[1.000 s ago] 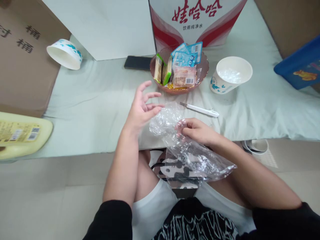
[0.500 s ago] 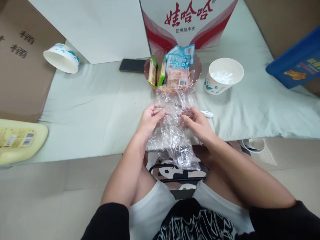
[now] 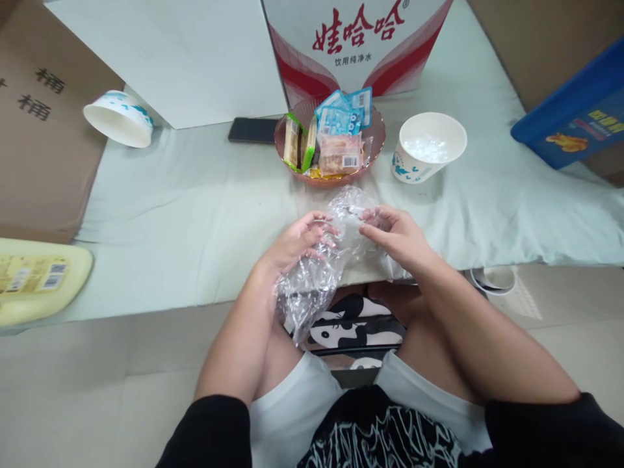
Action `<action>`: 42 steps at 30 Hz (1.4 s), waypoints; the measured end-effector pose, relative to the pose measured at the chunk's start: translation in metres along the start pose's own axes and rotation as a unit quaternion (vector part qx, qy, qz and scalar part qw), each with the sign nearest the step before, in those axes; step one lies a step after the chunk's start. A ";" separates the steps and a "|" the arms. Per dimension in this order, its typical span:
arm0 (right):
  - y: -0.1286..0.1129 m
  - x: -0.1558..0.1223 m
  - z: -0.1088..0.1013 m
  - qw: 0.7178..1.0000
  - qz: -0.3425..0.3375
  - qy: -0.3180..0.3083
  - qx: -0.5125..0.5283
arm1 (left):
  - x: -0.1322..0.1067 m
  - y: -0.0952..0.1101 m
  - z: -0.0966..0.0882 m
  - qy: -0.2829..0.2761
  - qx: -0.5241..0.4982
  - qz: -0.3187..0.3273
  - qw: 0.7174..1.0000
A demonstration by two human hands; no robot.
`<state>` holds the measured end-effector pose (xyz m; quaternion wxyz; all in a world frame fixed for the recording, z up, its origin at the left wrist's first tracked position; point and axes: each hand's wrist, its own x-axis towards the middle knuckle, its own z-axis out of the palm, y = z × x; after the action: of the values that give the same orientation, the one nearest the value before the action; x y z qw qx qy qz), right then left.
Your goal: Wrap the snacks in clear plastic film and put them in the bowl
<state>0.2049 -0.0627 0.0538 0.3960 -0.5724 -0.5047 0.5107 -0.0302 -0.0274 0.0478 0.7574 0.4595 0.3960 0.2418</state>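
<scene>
Crumpled clear plastic film (image 3: 312, 279) hangs between my hands and droops past the table's front edge towards my lap. My left hand (image 3: 305, 240) has its fingers curled into the film on its left side. On the other side, my right hand (image 3: 392, 234) is curled round the film, thumb pointing inward. Just beyond them stands a pinkish glass bowl (image 3: 331, 182) with a scalloped rim. It holds green-edged snack packs (image 3: 299, 143), blue sachets (image 3: 344, 114) and a pink wrapped snack (image 3: 341, 153).
A paper cup (image 3: 429, 146) with clear plastic inside stands right of the bowl; another paper cup (image 3: 119, 117) lies tipped at left. A black phone (image 3: 252, 130), white carton (image 3: 361, 39), yellow bottle (image 3: 43, 279) and blue package (image 3: 570, 117) surround the pale cloth (image 3: 185, 214).
The film has been pulled back from the bowl and bunched between my hands. Its lower end has swung left, and my right hand has shifted slightly right. The view has moved a little.
</scene>
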 end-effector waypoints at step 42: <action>0.007 -0.024 0.002 0.931 -0.251 0.092 -0.248 | -0.028 -0.004 0.004 0.205 0.395 0.351 0.824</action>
<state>0.2046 -0.0880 0.0512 0.4013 -0.5519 -0.7035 0.1984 -0.0428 -0.0520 0.0555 0.2758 0.7673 0.4158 0.4029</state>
